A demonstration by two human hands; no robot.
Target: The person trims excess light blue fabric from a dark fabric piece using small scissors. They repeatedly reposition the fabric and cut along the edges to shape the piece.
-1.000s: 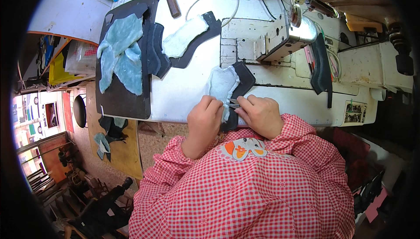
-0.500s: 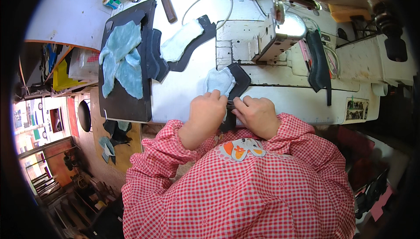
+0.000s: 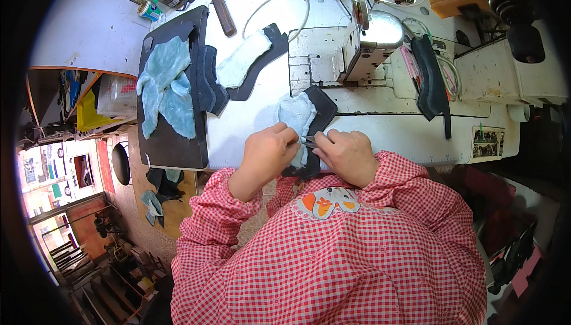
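Note:
At the table's front edge lies a black leather-like piece (image 3: 324, 111) with a pale blue fluffy lining (image 3: 295, 112) on its left side. My left hand (image 3: 266, 153) is closed at the lining's near part, fingers pinched together; what exactly they grip is partly hidden. Small metal snips (image 3: 308, 141) stick out from the fingers of my right hand (image 3: 348, 157), which is closed around them. Their two pointed blades lie over the piece, between my hands. The lower end of the black piece hangs over the table edge toward me.
Just beyond stands a sewing machine (image 3: 380, 33). Left of it are a black piece with pale lining (image 3: 244, 58), a hammer (image 3: 222, 9) and a black board (image 3: 172, 153) bearing blue fluffy pieces (image 3: 168, 84). A curved black strip (image 3: 429, 81) lies to the right.
My left hand has shifted left and slightly down, away from my right hand. More of the lining and the snips' blades now show between them. My right hand has barely moved.

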